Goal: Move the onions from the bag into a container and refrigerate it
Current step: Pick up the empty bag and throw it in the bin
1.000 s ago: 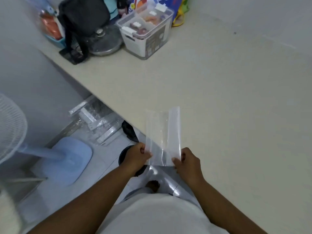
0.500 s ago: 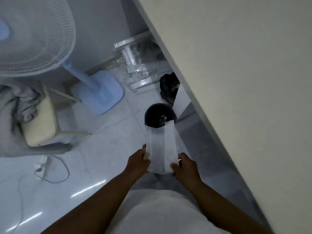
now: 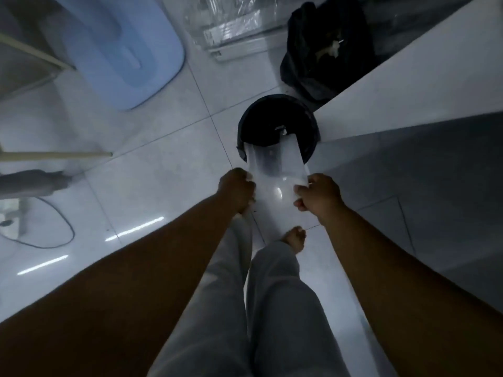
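At the far left much is cut off or blurred for us: a grey bundle (image 3: pixel 30 183) at the frame edge that we cannot identify; a pale rod (image 3: pixel 57 155) running in from the left; one dark cable (image 3: pixel 64 221) looping over the white tiled floor (image 3: pixel 152 159); above them, one light blue base (image 3: pixel 119 47), its top out of frame. We count two hands, two forearms and two trouser legs, but only one bare foot (image 3: pixel 295 238) shows clearly; the other is hidden behind the left hand. Our left hand (image 3: pixel 236 187) is closed in a fist on the left edge of the one clear plastic bag (image 3: pixel 276 170); our right hand (image 3: pixel 317 194) pinches its right edge between thumb and curled fingers; the bag is stretched flat between them, its far end lying over the rim of one round black bin (image 3: pixel 277 115) on the floor. We see no onions; the bag looks empty, though glare hides part of it. Behind the bin sits one crumpled black bag (image 3: pixel 326 50), partly hidden by the white counter edge (image 3: pixel 408 85); at the top, clear-wrapped packaging (image 3: pixel 234 25), too blurred to count.
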